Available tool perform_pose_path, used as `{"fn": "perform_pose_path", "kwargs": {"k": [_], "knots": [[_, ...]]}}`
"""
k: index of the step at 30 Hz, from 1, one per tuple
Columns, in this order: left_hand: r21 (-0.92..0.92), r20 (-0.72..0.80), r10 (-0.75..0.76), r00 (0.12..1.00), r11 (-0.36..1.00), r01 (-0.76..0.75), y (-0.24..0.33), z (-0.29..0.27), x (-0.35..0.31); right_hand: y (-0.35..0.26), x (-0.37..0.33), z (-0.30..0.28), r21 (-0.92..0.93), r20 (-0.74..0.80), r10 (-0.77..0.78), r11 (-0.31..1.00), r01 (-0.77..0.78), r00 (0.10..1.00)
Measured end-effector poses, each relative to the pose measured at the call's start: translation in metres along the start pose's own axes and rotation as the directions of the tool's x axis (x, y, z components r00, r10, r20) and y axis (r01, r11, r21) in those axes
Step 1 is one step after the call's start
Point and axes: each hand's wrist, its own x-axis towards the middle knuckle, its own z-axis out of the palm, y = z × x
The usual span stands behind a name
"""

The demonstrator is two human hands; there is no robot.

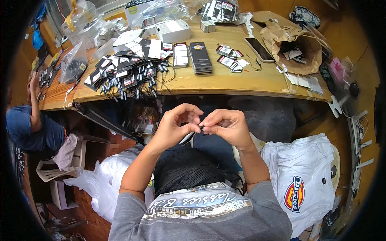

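My left hand [177, 122] and my right hand [227, 126] meet in front of my chest, just off the table's near edge. Both are closed in a pinch, fingertips almost touching. Between them is a small dark cord end or fastener [202, 128], mostly covered by the fingers. A thin white hang tag [187, 138], seen nearly edge-on, hangs under my left fingers. Beyond my hands, a big pile of black and white hang tags [126, 68] with black cords and small fasteners lies on the wooden table [241, 86].
Beside the pile are stacked black cards [200, 59], smaller tags [229, 60], a phone [259, 50] and an open paper bag [291, 46]. White boxes [173, 30] stand behind. Folded white shirts [301, 180] sit at my right, white plastic [108, 184] at my left. Another person [36, 128] sits far left.
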Motion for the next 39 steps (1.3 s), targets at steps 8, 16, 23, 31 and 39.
{"fn": "perform_pose_path", "kwargs": {"k": [8, 16, 23, 31, 39], "knots": [[-0.34, 0.216, -0.033, 0.976, 0.934, 0.107, -0.018, -0.008, 0.005, -0.011, 0.01, 0.004, -0.081, 0.045, -0.005, 0.997, 0.009, 0.999], [-0.106, 0.125, -0.183, 0.975, 0.975, 0.197, -0.002, -0.027, -0.028, -0.046, 0.039, 0.0, -0.325, 0.061, -0.051, 0.943, 0.068, 0.997], [0.888, -0.126, 0.222, 0.967, 0.46, 0.01, 0.094, -0.145, 0.008, -0.031, 0.082, 0.009, -0.336, 0.038, 0.183, 0.928, -0.16, 0.982], [0.989, 0.093, 0.307, 0.947, -0.14, -0.052, 0.066, -0.205, 0.143, 0.003, 0.192, -0.046, -0.84, -0.12, -0.212, 0.543, 0.015, 0.97], [0.998, 0.035, -0.414, 0.91, 0.066, -0.009, -0.016, -0.14, 0.247, -0.006, 0.248, -0.107, -0.984, 0.022, 0.426, 0.167, -0.054, 0.905]]}}
